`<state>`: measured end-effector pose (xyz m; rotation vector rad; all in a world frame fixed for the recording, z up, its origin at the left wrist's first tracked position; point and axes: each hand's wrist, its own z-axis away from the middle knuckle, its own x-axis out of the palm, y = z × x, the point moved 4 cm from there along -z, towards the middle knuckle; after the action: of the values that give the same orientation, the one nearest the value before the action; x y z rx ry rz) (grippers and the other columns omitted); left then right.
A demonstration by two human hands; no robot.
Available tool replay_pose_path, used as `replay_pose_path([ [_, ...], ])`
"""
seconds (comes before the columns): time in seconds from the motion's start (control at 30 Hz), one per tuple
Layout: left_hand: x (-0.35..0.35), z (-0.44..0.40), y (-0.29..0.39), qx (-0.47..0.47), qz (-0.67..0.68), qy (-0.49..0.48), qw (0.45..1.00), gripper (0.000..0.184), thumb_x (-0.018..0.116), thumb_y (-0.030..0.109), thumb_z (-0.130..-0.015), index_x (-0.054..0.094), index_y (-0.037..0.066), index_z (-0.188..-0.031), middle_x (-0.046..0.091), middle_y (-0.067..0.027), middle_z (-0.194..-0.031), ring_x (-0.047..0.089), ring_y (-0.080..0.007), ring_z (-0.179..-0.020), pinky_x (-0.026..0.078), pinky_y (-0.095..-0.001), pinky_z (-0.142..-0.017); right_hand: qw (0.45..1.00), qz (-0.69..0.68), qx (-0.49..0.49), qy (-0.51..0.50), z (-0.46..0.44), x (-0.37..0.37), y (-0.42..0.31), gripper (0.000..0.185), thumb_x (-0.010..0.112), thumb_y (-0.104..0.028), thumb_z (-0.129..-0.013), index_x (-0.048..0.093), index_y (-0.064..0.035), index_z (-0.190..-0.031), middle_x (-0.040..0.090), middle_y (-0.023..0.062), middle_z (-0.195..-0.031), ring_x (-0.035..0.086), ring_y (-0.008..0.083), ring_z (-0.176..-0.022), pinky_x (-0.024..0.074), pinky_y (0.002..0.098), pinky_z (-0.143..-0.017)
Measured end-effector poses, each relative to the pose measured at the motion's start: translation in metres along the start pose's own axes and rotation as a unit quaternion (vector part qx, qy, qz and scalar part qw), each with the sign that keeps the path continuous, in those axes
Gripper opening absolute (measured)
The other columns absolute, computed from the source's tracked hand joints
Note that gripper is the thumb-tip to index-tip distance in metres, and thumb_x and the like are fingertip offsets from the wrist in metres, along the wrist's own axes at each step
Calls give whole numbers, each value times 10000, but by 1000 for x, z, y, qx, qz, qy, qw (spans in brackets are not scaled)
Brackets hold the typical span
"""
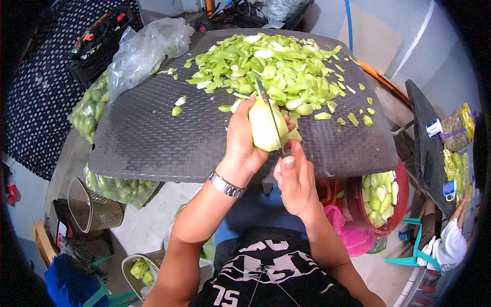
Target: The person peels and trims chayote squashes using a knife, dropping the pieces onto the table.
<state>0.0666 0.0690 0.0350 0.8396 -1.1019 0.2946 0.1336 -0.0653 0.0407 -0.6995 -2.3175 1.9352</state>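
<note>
My left hand (242, 140), with a silver watch (227, 185) on its wrist, is wrapped round a pale green peeled vegetable (268, 128) over the near part of the dark woven table. A knife (269, 107) lies along the vegetable with its blade pointing away from me. Its handle end is in my right hand (294, 176), whose fingers are closed just below the vegetable. Beyond both hands a broad heap of green peelings (271, 66) covers the far part of the table (148, 133), with loose pieces scattered round it.
A clear plastic bag (146, 51) lies on the table's far left corner. Bags of green vegetables (92, 110) hang or stand at the left. Below right is a red tub (401, 197) of peeled pieces. A person (450, 243) sits by another table (425, 148) at far right.
</note>
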Motion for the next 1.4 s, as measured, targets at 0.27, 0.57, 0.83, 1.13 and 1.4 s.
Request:
replay_pose_path([
  [0.27,6,5,-4,-18,1,-3,1000,532,476,455,-1062,604,-44,-1194,703,-175,-977,713,-350,-878,604,-479,-843,1000,-7,-8,-5,7,-2,-1,713,474,-619,-1042,450,25,-1347,623,189,-674,670,362,-640,471,456,-612],
  [0.57,8,10,-5,5,-6,-11,1000,500,571,430,-1017,597,-44,-1176,689,-167,-1066,702,-315,-929,610,-471,-880,1000,-15,-2,-5,9,-3,1,709,474,-623,-1041,454,22,-1334,638,189,-694,671,338,-639,468,446,-602],
  [0.83,-1,9,-4,12,20,2,1000,356,587,337,-984,593,18,-1141,676,-143,-1041,709,-319,-902,612,-503,-872,999,28,-23,25,8,3,0,707,491,-634,-1029,466,11,-1318,659,214,-743,701,441,-726,506,480,-641],
  [1.13,6,25,-5,42,1,-24,999,315,595,364,-1005,560,108,-1186,659,-142,-1095,699,-379,-996,598,-521,-903,999,27,-29,-19,9,-2,-9,717,499,-653,-1015,470,7,-1295,661,225,-780,693,459,-765,503,487,-672],
  [1.4,13,29,-9,64,-12,-40,997,339,543,406,-1054,544,110,-1221,645,-137,-1088,689,-400,-1049,598,-520,-905,999,5,-25,-20,15,-1,3,741,454,-687,-1015,487,4,-1280,647,216,-771,679,446,-741,495,480,-675],
])
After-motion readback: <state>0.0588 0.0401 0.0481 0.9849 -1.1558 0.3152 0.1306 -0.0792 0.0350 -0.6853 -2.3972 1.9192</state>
